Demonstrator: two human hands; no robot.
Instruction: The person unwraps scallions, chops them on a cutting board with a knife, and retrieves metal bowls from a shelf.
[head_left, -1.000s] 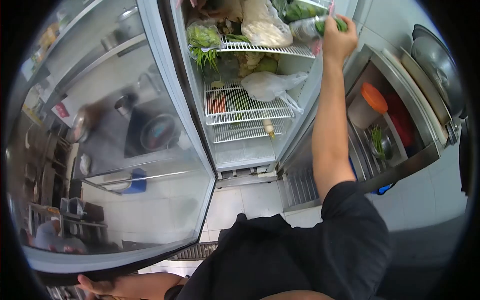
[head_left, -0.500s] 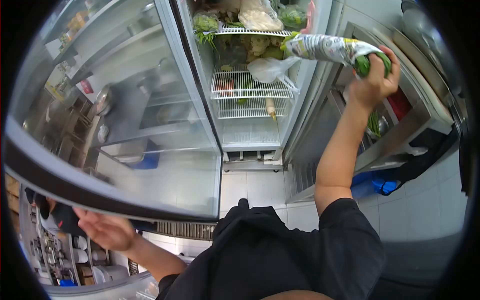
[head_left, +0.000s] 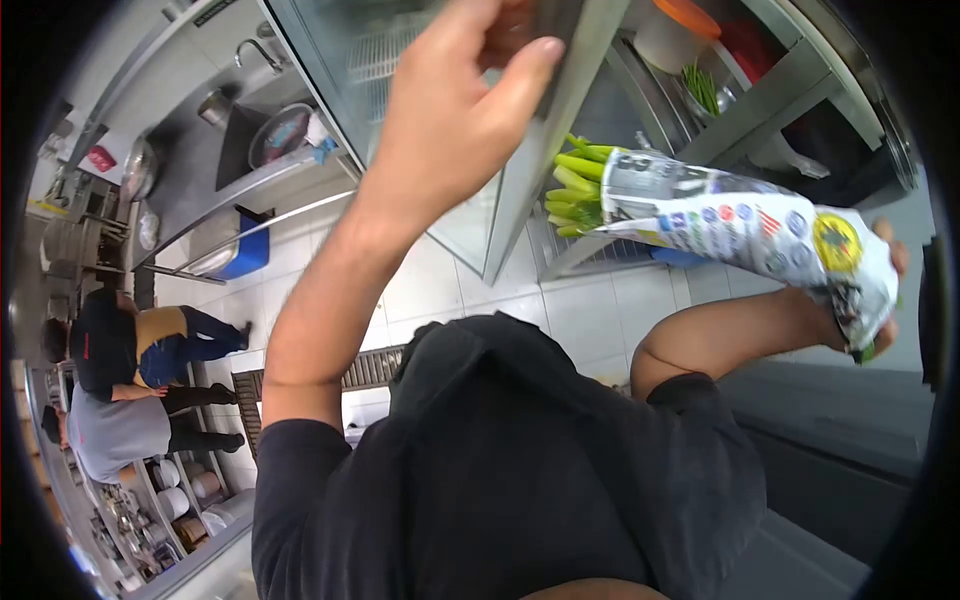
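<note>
My right hand [head_left: 888, 290] is closed around the far end of a bundle of leafy greens wrapped in printed newspaper [head_left: 735, 215]. Pale green stalks [head_left: 580, 188] stick out of its left end, and a few leaves show by my fingers. At the top, my left hand [head_left: 465, 95] is at the frame of the glass fridge door [head_left: 560, 130], its thumb stretched out. Its other fingers are partly blurred, and whether they touch the frame is unclear. Through the glass a wire shelf [head_left: 375, 60] shows faintly.
A steel counter with a sink [head_left: 235, 140] stands at upper left, a blue bin [head_left: 245, 250] below it. Two people [head_left: 120, 400] stand at far left by shelves of dishes. To the right, a steel rack bears a bowl of green stalks [head_left: 705, 95] and an orange-lidded tub [head_left: 680, 30].
The fridge door has swung from wide open to across the fridge front. My left hand has come from behind it to its frame. My right hand has brought the wrapped bundle down and right.
</note>
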